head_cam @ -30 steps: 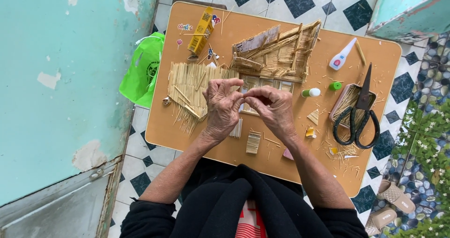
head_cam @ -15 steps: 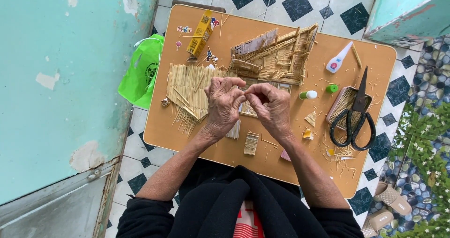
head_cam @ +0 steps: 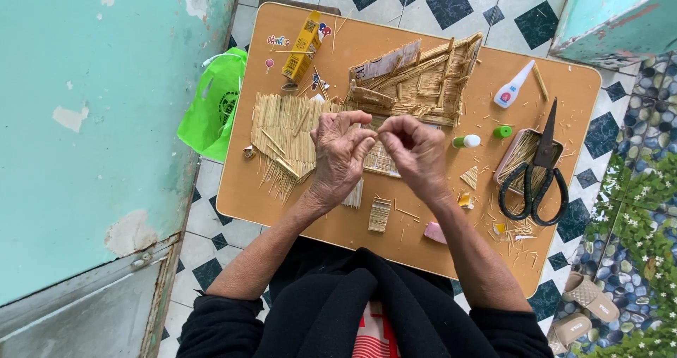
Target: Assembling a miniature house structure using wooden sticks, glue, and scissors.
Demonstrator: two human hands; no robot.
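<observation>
1. A thin straw sliver (head_cam: 379, 127) is being pinched between both hands above the middle of the orange tray table (head_cam: 578, 83).
2. The left hand (head_cam: 340, 153) and right hand (head_cam: 416, 150) are working fingertips clamped together on it; since a second ago they have lifted slightly, hardly shifting.
3. Around them are lying a straw mat (head_cam: 282, 129), a stick house frame (head_cam: 423, 79), black scissors (head_cam: 539, 171) and a glue bottle (head_cam: 513, 87).
</observation>
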